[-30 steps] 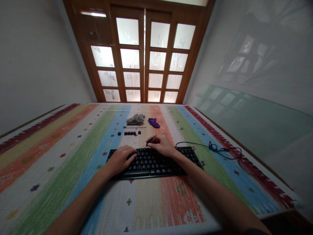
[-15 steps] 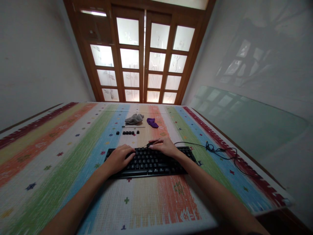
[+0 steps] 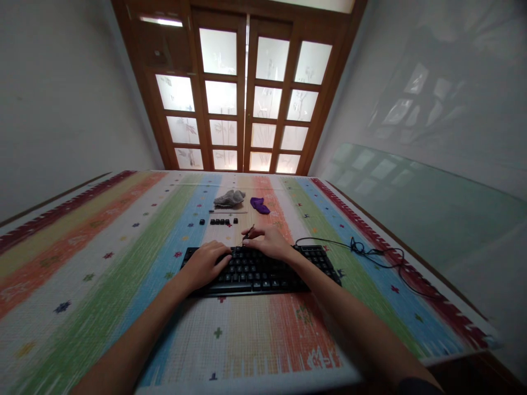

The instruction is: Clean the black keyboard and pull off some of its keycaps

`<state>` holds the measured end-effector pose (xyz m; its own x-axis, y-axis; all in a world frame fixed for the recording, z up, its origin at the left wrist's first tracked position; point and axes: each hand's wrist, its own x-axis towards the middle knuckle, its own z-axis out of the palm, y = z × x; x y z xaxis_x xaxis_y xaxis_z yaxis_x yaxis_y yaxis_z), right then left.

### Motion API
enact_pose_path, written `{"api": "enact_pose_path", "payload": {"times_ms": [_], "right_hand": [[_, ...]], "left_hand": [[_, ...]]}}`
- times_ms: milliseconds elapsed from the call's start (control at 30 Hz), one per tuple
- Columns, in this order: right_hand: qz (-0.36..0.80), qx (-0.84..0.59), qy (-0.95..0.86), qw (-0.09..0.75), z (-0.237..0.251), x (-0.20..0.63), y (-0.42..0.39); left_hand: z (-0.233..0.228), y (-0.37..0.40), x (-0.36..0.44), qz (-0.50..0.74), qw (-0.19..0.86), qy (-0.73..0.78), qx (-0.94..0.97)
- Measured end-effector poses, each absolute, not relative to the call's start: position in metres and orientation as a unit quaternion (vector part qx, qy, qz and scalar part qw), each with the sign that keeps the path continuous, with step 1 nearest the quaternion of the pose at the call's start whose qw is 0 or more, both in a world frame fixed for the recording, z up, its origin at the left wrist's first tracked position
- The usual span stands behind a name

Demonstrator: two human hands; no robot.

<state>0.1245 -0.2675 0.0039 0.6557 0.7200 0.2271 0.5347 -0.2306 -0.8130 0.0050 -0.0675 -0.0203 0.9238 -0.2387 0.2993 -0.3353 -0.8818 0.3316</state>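
Observation:
A black keyboard (image 3: 247, 286) lies across the cloth in front of me. On its left part rests my left hand (image 3: 206, 264), fingers stretched over the keys and thumb apart, with nothing visible in it. My right hand (image 3: 269, 241) is above the keyboard's back edge, fingers closed on a small thin dark tool (image 3: 250, 231) whose tip points up and away. What kind of tool it is cannot be made out, and its lower end is near the top row of keys. Several loose black keycaps (image 3: 219, 222) sit in a row behind the keyboard.
Further back lie a crumpled grey cloth (image 3: 229, 199), a thin stick (image 3: 230, 212) with a dark end and a purple cloth (image 3: 259, 206). The keyboard's black cable (image 3: 362, 248) is bunched at the right. A striped tablecloth (image 3: 135, 263) covers the table.
My right hand has shifted slightly left along the back edge, and the tool has tilted from nearly flat to more upright. My left hand stays on the keyboard.

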Motion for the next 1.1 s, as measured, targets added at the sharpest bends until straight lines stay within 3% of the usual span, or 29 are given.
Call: {"api": "enact_pose_path", "payload": {"times_ms": [433,1100], "right_hand": [[0.052,-0.809,-0.421,0.407,0.013,0.109,-0.24],[0.058,-0.824,-0.385,0.413,0.004,0.134,-0.23]], "left_hand": [[-0.024,-0.067,0.006,0.134,0.189,-0.153,0.961],[-0.022,-0.071,0.005,0.13,0.173,-0.145,0.966]]}}
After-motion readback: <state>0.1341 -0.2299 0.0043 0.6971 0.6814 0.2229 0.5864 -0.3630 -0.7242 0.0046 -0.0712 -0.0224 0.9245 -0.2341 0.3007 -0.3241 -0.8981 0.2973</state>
